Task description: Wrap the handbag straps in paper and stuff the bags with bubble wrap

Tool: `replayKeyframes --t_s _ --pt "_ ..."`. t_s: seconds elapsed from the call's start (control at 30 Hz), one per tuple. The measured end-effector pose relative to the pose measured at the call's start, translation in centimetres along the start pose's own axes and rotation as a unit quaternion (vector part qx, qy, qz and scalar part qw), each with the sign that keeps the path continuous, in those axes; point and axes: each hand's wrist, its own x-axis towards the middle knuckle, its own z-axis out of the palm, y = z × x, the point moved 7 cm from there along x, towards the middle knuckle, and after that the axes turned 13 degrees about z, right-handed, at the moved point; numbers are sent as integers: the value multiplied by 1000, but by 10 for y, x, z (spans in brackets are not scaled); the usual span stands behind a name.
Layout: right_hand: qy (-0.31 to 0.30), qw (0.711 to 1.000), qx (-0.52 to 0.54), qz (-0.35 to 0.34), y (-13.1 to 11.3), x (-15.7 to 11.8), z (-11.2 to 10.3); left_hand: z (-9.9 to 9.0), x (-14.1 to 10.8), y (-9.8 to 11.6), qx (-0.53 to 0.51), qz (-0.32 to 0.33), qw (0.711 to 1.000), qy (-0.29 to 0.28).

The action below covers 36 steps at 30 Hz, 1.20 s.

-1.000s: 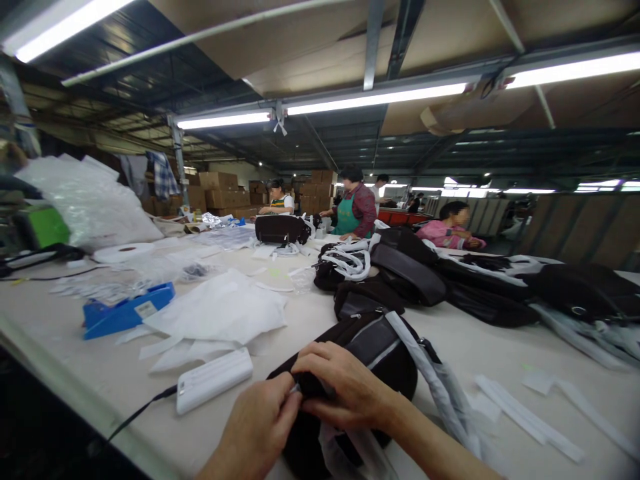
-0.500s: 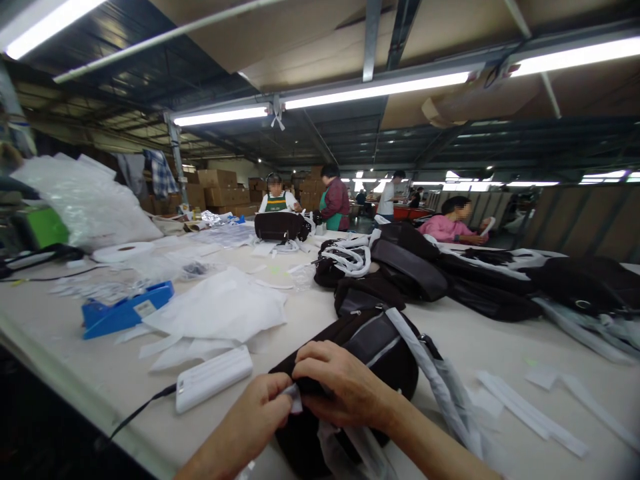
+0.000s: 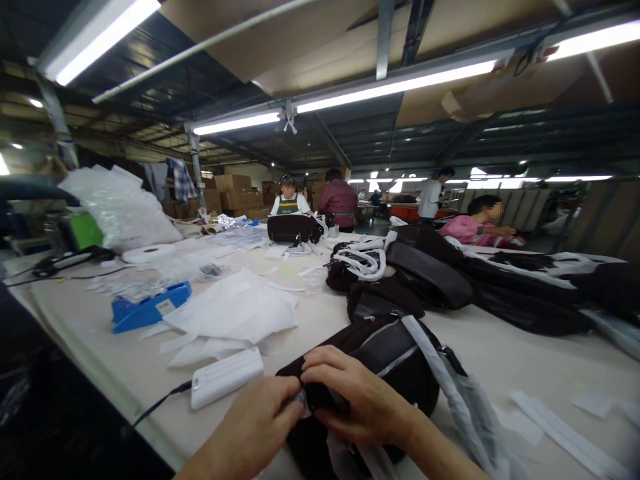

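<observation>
A black bag (image 3: 370, 343) with a grey zip line and wrapped straps lies at the table's near edge. My left hand (image 3: 267, 417) is closed at the bag's left end, pinching a small piece of clear plastic wrap (image 3: 299, 402). Beside it my right hand (image 3: 357, 393) grips the bag's dark fabric, fingers bent over the edge and thumb below. Both hands nearly touch. A strap in whitish wrapping (image 3: 425, 353) runs down the bag's right side. What lies under the right palm is hidden.
Left of the hands are a white power bank (image 3: 227, 377) with a black cable, white sheets (image 3: 240, 307) and a blue tape dispenser (image 3: 150, 307). More black bags (image 3: 430, 273) are heaped behind and to the right. Co-workers (image 3: 290, 200) are across the table.
The view has turned left, so the scene sits further right. Both hands stay at the same end of the bag; the left fingers have closed in nearer the right hand.
</observation>
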Motion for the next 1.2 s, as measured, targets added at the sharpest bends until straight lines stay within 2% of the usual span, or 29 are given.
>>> replayKeyframes --t_s 0.07,0.1,0.2,0.3,0.47,0.57,0.67,0.77,0.87,0.93,1.03,1.13,1.2 --pt "13 1000 -17 4 2 1 3 -7 -2 8 156 -6 988 8" --pt "23 999 -26 3 3 2 4 -7 -3 9 205 -25 978 -8" --pt "50 998 -31 -12 4 3 8 -1 -2 9 272 -84 956 -68" --pt "60 998 -28 -14 6 4 9 1 2 13 280 -102 952 -71" --pt "66 997 -24 13 11 4 9 -2 5 15 257 -112 959 -36" --pt "78 997 -23 -11 9 1 8 -7 6 13 223 -88 971 -14" --pt "97 988 -100 -69 1 -2 8 -9 9 10 117 -26 993 12" --pt "125 967 -184 -120 -6 -4 10 -10 13 7 -12 24 999 30" --pt "132 961 -213 -118 -9 -4 15 -5 15 -4 -84 -11 996 7" --pt "136 959 -226 -100 -12 -4 20 0 15 -11 -104 -44 993 -17" --pt "157 952 -255 -71 -16 -3 25 4 15 -16 -123 -55 990 -45" --pt "133 952 -265 -76 -22 0 31 3 14 -17 -133 -69 985 -81" --pt "110 955 -257 -93 -25 3 32 -4 15 -13 -119 -62 987 -86"
